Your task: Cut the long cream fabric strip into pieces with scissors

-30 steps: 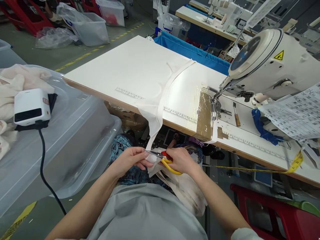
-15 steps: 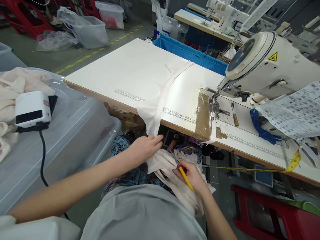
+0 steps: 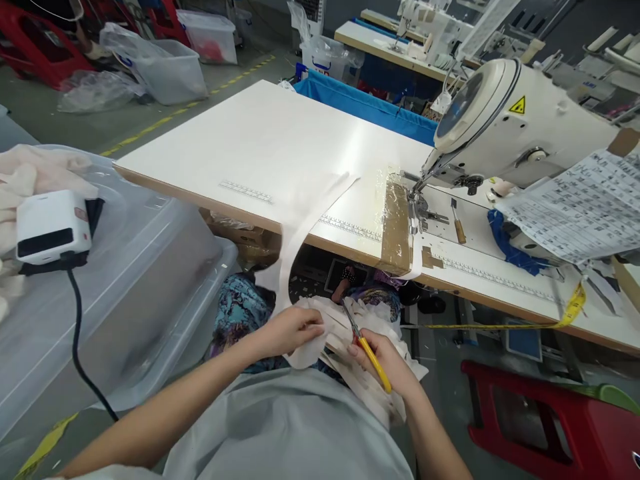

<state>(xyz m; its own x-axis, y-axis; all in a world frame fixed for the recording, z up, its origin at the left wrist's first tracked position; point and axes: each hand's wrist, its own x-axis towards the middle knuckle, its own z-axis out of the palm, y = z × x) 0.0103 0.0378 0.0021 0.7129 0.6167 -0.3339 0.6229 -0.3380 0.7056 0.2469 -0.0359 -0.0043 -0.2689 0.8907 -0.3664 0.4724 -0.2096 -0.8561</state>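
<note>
My left hand (image 3: 293, 330) is closed, thumb and fingers pinched on a pale cream fabric piece (image 3: 291, 250). That piece hangs over the table's front edge, its far end still lying on the white tabletop. In my right hand (image 3: 383, 360) is a pair of scissors (image 3: 373, 360) with yellow handles, its blades pointing up and away from me. Beneath both hands, a heap of pale fabric strips (image 3: 360, 387) lies across my lap. The scissors' blades stand over this heap, apart from my left hand.
A sewing machine (image 3: 505, 127) stands on the white table (image 3: 240, 140) at right, with a wooden-handled tool (image 3: 459, 227) near its needle area. A yellow tape measure (image 3: 573, 308) hangs along the front edge. Left is a clear plastic bin (image 3: 145, 267); lower right, a red stool (image 3: 530, 413).
My left hand has come down toward my lap, drawing the cream fabric piece nearer and partly off the tabletop. The scissors stay in my right hand. The whole view has shifted slightly.
</note>
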